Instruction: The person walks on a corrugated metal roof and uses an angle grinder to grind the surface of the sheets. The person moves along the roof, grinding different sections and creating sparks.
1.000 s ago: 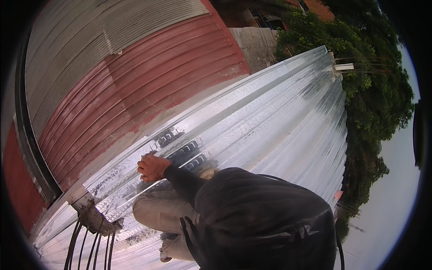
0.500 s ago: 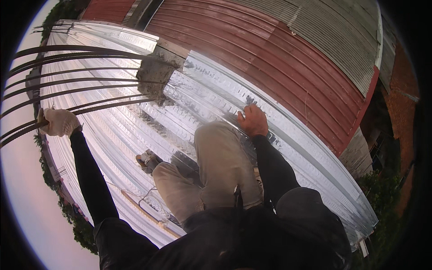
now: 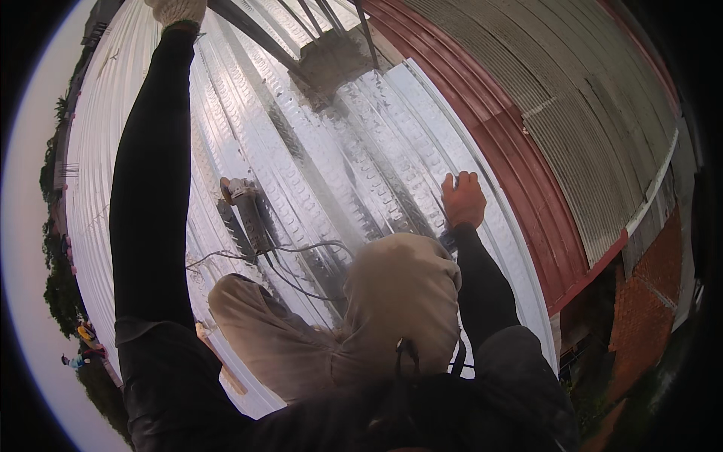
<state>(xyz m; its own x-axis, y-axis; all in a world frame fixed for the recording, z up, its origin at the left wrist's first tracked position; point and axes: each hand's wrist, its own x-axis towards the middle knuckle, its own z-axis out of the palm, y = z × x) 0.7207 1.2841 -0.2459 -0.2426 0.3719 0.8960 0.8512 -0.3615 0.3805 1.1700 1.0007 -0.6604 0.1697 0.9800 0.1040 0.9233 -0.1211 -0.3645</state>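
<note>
- The gloved left hand (image 3: 177, 10) is up at the top edge, right by the steel bars (image 3: 252, 34). It is cut off, so I cannot tell if it holds one.
- The bare right hand (image 3: 463, 200) touches the shiny metal decking (image 3: 418, 128), with its fingers bent. I cannot tell if it pinches a ridge.
- The decking lies under the person's knees and spreads far past them. It looks thin but stiff, and likely slippery. The raised ridges seem best to hold; the edges may be sharp.
- The bars stand by the concrete block (image 3: 335, 62). They look hard, rough and a bit springy; the middle seems good to grab.
- An angle grinder (image 3: 248, 211) lies on the decking, between the hands.
</note>
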